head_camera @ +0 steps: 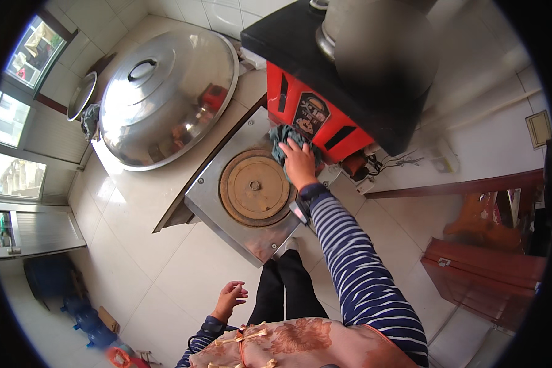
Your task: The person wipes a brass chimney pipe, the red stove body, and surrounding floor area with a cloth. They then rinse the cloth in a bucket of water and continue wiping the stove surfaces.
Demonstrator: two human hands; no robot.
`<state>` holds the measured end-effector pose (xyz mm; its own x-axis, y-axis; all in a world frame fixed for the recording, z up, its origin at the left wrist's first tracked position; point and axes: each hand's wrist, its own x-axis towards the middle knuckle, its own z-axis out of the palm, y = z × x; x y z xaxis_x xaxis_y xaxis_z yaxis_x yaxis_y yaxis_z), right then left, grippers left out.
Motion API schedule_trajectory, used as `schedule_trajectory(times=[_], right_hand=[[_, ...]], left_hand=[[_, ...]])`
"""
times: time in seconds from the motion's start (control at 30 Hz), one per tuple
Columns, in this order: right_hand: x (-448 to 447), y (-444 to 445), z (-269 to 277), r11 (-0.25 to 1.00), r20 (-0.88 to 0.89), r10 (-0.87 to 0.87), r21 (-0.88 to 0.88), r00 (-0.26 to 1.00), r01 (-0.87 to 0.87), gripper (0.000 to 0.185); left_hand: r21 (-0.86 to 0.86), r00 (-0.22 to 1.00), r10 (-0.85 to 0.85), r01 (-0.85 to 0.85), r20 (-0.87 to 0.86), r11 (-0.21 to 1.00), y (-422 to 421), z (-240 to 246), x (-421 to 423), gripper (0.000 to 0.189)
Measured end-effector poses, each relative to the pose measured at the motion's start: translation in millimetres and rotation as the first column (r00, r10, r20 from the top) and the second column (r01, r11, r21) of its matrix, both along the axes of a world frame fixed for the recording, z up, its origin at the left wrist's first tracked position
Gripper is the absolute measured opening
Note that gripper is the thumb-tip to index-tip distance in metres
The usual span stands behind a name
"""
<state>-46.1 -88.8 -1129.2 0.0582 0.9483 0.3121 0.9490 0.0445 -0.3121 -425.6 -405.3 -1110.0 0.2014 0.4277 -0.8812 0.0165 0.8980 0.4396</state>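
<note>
My right hand (299, 163) presses a dark green cloth (283, 138) where the steel top of a stove (207, 193) meets the red front panel (319, 122) of a black-topped unit. Part of the cloth is hidden under my fingers. Set into the steel top is a round, rust-brown stove cover (255, 186) with a small knob at its centre. My left hand (230, 299) hangs low beside my legs, fingers apart, holding nothing.
A large domed steel lid (165, 96) lies on the tiled counter (133, 195) at left. Above the black top (285, 30) stands a metal pot (372, 27), partly blurred. Loose cables (386, 163) hang near the unit's right corner. Blue water jugs (85, 319) stand on the floor, lower left.
</note>
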Motion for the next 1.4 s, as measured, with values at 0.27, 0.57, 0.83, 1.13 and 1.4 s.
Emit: schedule_trajectory(times=[0.27,0.57,0.83,1.13,1.4], right_hand=[[38,-97,42,0.973,-0.351,-0.018,-0.223,0.936,-0.065,0.047],[42,-149,270,0.948,-0.383,0.304,0.214,0.872,-0.237,0.055],[136,-105,385,0.89,-0.126,0.049,0.457,0.991,0.014,0.05],[128,-93,344,0.951,0.136,0.127,0.265,0.983,-0.16,0.042],[97,-97,354,0.95,0.228,0.163,0.225,0.96,-0.215,0.045]], left_hand=[[0.121,0.995,0.089,-0.082,-0.051,0.989,13,33,0,0.028],[0.171,0.995,0.08,-0.067,-0.067,0.983,29,70,15,0.027],[0.292,0.992,0.118,-0.097,-0.054,0.951,53,89,29,0.029],[0.276,0.976,0.201,-0.172,-0.081,0.946,42,93,22,0.029],[0.284,0.98,0.194,-0.173,-0.047,0.943,54,89,9,0.032]])
